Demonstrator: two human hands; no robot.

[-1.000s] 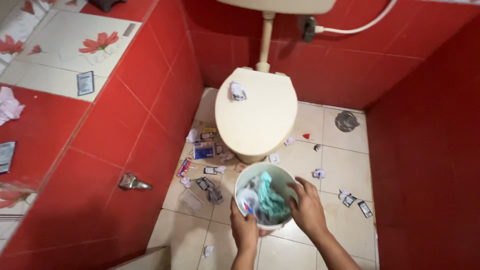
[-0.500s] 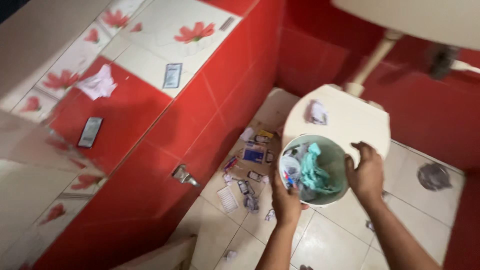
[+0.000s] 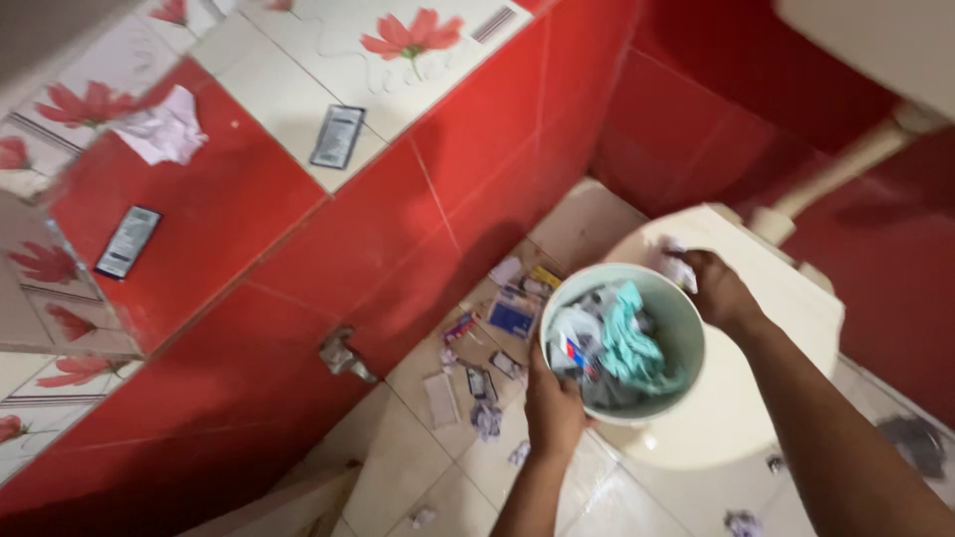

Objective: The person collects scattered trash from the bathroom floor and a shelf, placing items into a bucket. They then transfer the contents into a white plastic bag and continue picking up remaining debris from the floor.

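Holding the full bin (image 3: 625,343) over the toilet lid (image 3: 756,398), my left hand (image 3: 553,408) has its fingers clamped on the rim while my right hand (image 3: 718,290) pinches crumpled paper (image 3: 676,267); a one-handed tilt could spill it.

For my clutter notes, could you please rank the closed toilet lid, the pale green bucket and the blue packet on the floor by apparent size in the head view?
1. Closed toilet lid, though the bucket partly hides it.
2. Pale green bucket, nearer the camera.
3. Blue packet, clearly smallest.
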